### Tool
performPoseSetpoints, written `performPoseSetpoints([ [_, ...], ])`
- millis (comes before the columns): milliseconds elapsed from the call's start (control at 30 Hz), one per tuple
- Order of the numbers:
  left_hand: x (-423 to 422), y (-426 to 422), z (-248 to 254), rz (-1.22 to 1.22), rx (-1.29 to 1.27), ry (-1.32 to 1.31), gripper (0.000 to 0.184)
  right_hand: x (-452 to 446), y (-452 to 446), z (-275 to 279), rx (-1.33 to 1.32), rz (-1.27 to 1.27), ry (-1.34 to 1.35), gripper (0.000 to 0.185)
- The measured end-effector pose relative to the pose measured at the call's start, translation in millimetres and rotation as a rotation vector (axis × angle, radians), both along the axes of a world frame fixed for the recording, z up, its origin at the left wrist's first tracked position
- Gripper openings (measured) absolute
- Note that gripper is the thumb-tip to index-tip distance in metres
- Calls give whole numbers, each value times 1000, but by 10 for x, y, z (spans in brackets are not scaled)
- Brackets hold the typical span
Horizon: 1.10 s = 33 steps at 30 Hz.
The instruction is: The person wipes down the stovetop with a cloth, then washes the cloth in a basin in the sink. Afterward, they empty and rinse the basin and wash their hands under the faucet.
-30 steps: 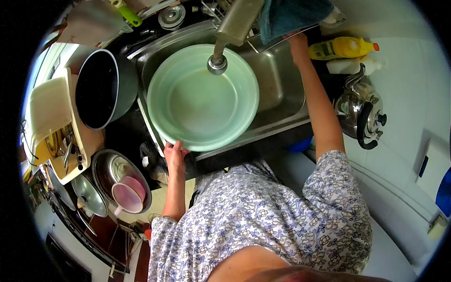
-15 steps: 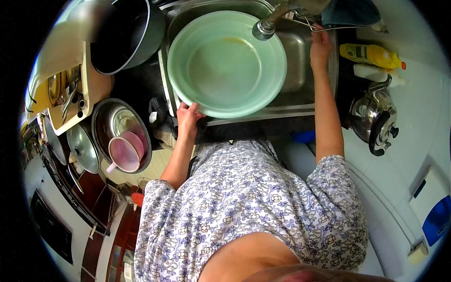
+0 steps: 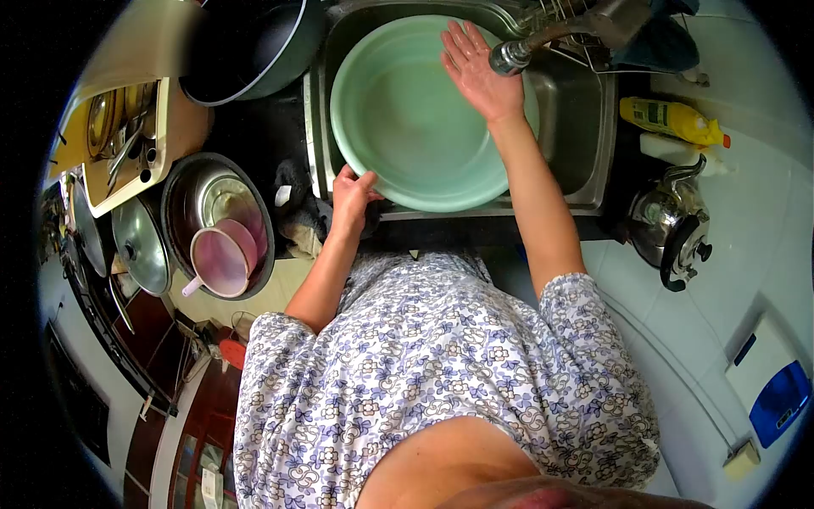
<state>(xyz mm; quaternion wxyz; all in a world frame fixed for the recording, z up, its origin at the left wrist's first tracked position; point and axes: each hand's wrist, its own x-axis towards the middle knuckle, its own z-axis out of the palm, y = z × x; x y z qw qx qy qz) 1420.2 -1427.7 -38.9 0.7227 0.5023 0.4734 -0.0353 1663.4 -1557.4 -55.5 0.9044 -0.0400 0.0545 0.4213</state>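
A large pale green basin (image 3: 398,182) rests in the metal sink (image 3: 585,140). My left hand (image 3: 352,199) grips the basin's near left rim, thumb and fingers closed on it. Over the basin's right side, my right hand (image 3: 482,76) is held palm up, its fingers spread, with nothing in it. The faucet (image 3: 511,58) reaches in from the upper right, its spout close beside my right hand's fingers. Whether water runs from it cannot be made out.
Left of the sink are a dark pot (image 3: 246,51), a cutlery holder (image 3: 174,127) and a pan with a pink cup (image 3: 222,259). On the right stand a yellow bottle (image 3: 670,117) and a steel kettle (image 3: 666,216). A dark cloth (image 3: 661,47) hangs at the upper right.
My right hand has moved left from the wire rack at the sink's right side to above the basin and now lies open. My left hand stays on the rim. The view has shifted.
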Motion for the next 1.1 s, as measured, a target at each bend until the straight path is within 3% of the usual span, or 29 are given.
performPoseSetpoints([
  [33, -2, 1, -13, -5, 0, 3, 23, 28, 66, 53, 106, 4, -14, 50],
  [133, 0, -4, -38, -8, 4, 12, 23, 79, 196, 228, 78, 6, -161, 52],
  [233, -9, -21, -38, 6, 4, 20, 23, 49, 159, 274, -79, 32, -217, 66],
  [333, -17, -9, -74, 8, -9, 7, 23, 10, 114, 298, 159, 133, -35, 51],
  [433, -20, 15, -31, 10, -11, 5, 23, 128, 169, 125, -136, 66, -267, 64],
  [633, -59, 36, -125, 13, -19, 21, 21, 428, 435, 278, -206, 88, -385, 55],
  [667, -57, 31, -117, 18, -27, 27, 20, 338, 441, 455, -401, 49, -336, 55],
  [767, -25, 47, -83, 31, -47, 33, 19, 450, -142, -144, -785, 207, -651, 51],
  [833, -7, 67, -105, 21, -54, 31, 18, 437, -540, -385, -1453, 103, -1046, 42],
  [900, 23, 80, -47, 60, -71, 26, 18, 251, -656, 42, -2149, 225, -1189, 39],
  [967, 40, 107, -4, 75, -67, 31, 19, 202, -1094, -188, -2141, -64, -1671, 41],
  [1100, 58, 216, 33, 11, -30, 36, 20, 48, -1418, -218, -2152, 336, -1200, 47],
])
